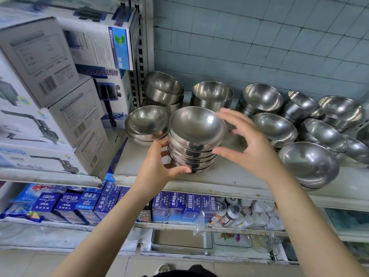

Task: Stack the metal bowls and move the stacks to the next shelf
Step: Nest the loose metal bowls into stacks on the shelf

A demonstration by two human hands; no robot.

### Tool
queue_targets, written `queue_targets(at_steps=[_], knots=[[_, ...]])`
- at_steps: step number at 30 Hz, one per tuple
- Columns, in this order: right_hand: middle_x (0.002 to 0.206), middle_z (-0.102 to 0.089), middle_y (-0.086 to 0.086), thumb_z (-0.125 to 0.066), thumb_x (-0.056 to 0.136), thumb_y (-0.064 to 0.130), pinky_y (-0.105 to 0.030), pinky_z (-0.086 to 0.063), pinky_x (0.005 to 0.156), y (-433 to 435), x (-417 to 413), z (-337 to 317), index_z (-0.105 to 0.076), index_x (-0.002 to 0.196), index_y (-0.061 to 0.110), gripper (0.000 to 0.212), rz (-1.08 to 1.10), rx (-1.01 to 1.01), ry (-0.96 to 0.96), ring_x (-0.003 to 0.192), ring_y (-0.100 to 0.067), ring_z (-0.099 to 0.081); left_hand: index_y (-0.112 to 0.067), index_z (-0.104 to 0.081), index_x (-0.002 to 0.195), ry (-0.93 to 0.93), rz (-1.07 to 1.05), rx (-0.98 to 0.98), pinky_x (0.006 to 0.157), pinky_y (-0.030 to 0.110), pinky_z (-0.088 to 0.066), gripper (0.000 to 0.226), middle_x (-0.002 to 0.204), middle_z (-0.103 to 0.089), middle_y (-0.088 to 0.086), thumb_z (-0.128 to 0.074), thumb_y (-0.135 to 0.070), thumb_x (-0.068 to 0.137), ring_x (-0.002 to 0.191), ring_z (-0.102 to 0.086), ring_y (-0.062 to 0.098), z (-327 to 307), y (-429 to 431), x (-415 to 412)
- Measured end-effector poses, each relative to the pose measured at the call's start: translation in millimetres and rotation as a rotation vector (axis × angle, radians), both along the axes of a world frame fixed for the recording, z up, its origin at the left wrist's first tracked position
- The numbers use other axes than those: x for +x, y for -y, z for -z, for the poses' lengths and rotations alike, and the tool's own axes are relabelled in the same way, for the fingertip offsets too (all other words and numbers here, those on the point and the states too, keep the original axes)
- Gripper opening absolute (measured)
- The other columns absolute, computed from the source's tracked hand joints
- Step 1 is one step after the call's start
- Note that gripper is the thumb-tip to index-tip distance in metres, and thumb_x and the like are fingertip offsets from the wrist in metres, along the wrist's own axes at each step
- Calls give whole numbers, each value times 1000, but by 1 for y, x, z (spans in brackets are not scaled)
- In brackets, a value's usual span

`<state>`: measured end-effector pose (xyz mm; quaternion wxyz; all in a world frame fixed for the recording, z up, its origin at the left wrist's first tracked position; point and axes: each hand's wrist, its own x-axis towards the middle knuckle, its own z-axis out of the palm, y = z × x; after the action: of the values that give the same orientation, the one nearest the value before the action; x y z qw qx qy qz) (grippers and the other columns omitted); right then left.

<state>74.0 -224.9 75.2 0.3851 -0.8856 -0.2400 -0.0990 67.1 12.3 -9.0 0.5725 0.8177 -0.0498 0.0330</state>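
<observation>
Head view: my left hand [159, 166] cupped the stack of metal bowls [194, 140] at the shelf [229, 176] front; my right hand [245, 144] hovered spread beside it, holding nothing. Loose bowls [308, 162] (several, rightward) awaited stacking; no stack seemed moved yet.

Left hand [159, 162] clasped, right hand [247, 144] spread

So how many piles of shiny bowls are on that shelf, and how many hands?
Piles of round silver metal bowls: 11 showing; the right edge may hide more.
Hands: 2, the left hand gripping the front pile, the right hand open beside it.
Total: 13
</observation>
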Motion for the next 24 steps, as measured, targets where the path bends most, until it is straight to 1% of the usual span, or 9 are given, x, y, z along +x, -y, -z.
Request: queue_targets(at_steps=[2, 4, 6, 9, 11, 15, 18, 21, 24], knots=[[156, -32, 20, -80, 73, 51, -20, -39, 108, 11, 5, 15, -33, 148, 43, 89, 59, 198, -226, 139, 6, -35, -15, -38, 139, -14, -10, -30, 78, -2, -42, 96, 138, -49, -1, -91, -32, 60, 118, -50, 7, 2, 12, 6], [157, -34, 14, -82, 76, 42, -21, -45, 102, 20, 10, 35, -28, 153, 36, 94, 36, 354, -395, 139, -2, -41, -14, -38, 139, -9, -14, -34, 87, 7, -47, 98, 139, -48, 1, -91, -33, 59, 120, -50, 8, 3, 24, 13], [154, -41, 9, -75, 83, 24, -15, -46, 95, 24, 13, 50, -32, 152, 25, 82, 9, 380, -406, 136, -4, -45, -12, -37, 138, 3, -19, -24, 89, 11, -48, 98, 140, -47, 4, -91, -32, 59, 119, -49, 8, 3, 36, 21], [144, -49, 13, -65, 91, 4, -9, -44, 90, 24, 19, 55, -37, 147, 23, 66, 51, 433, -368, 126, 9, -50, -9, -36, 138, 3, -32, -2, 80, 1, -43, 96, 142, -43, 5, -92, -28, 62, 118, -47, 7, 3, 50, 30], [138, -50, 20, -63, 92, 0, -7, -44, 90, 26, 24, 55, -36, 146, 23, 64, 64, 444, -361, 123, 13, -50, -10, -37, 137, 11, -51, 13, 90, 12, -43, 95, 142, -43, 4, -91, -31, 62, 117, -48, 7, 3, 56, 35], [145, -46, 19, -67, 88, 20, -8, -42, 93, 29, 28, 60, -33, 152, 20, 72, 54, 440, -371, 133, 9, -44, -8, -34, 143, -5, -35, -24, 93, 13, -48, 99, 144, -43, 6, -88, -30, 64, 123, -47, 9, 0, 58, 33], [156, -39, 11, -67, 88, 33, -7, -40, 96, 30, 28, 64, -27, 156, 19, 79, 59, 416, -353, 142, -1, -37, -13, -32, 149, -42, -7, 20, 92, 14, -49, 98, 141, -44, -5, -83, -34, 68, 124, -48, 7, -2, 44, 14], [157, -38, 9, -71, 89, 30, -14, -39, 105, 27, 25, 72, -21, 157, 22, 85, 46, 440, -377, 141, -4, -39, -13, -50, 128, 10, -242, 50, 75, 10, -48, 68, 127, -56, 1, -81, -35, 71, 108, -60, 12, 4, 15, -10], [152, -46, 9, -83, 76, 39, -26, -42, 108, 24, 24, 78, -19, 157, 31, 103, 60, 496, -420, 134, -7, -50, -4, -41, 131, 45, -499, 16, 91, 29, -51, 80, 134, -41, 14, -85, -27, 68, 111, -56, 26, 5, -15, -14]])
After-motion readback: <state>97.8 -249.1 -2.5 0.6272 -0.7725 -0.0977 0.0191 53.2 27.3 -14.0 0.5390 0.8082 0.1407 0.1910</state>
